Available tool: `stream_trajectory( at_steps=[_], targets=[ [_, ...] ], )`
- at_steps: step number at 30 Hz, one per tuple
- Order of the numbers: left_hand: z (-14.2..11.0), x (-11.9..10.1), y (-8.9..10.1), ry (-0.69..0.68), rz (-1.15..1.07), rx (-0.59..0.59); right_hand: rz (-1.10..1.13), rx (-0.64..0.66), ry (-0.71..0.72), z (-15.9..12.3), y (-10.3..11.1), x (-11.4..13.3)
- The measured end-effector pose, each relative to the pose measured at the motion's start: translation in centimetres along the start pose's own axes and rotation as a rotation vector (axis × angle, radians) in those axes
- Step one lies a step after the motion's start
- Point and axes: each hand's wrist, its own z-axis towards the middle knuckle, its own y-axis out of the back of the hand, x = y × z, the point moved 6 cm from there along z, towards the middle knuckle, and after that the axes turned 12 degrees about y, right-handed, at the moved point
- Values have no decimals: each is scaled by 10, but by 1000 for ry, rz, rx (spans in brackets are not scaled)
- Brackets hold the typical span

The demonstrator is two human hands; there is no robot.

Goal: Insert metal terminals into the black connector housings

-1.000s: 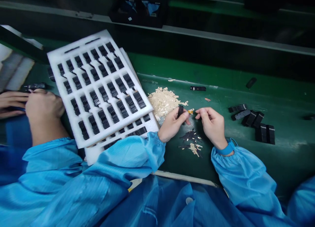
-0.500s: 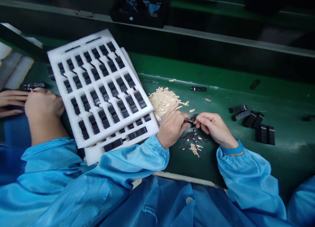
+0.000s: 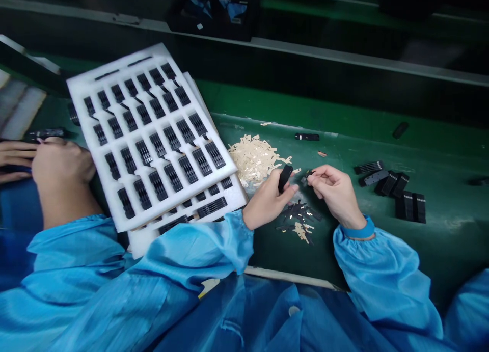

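Holding, in the head view, a black oblong block (image 3: pixel 285 178); left hand's (image 3: pixel 269 196) grip clamped on it. Right hand's (image 3: pixel 336 191) fingertips together beside a small dark piece (image 3: pixel 305 179); can't tell if pinched. White foam tray's (image 3: pixel 128 224) visible block pockets filled. Loose on green table (image 3: pixel 451 255): heaped flat cream tabs (image 3: pixel 254 158), thin dark strips (image 3: pixel 300 211), ribbed black blocks (image 3: pixel 414 207).

Your sleeves (image 3: pixel 385 275): blue cloth, glossy, wrinkled. Upper tray (image 3: pixel 153 158): white, foam-like, matt w/ slightly rough edges. Blk pieces in it (image 3: pixel 187 169): plastic-looking, ribbed, some sheen. Pale flat bits (image 3: pixel 254 158), piled: smooth, partly shiny; paper, plastic or metal, can't tell. Green bench (image 3: pixel 451 245): smooth, semi-gloss, scuffed.
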Motion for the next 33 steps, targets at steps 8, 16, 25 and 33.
stream_trajectory(
  at_steps=[8,16,25,33],
  targets=[
    [6,7,-16,280,-608,282,-163,-20,151,-3,-7,-2],
    [3,3,-18,327,-689,271,-238,-21,218,-9,-11,-5],
    [4,4,-18,340,-649,263,-296,11,178,-10,-11,-5],
    [3,2,-18,343,-652,268,-299,25,190,-10,-13,-3]
  ],
)
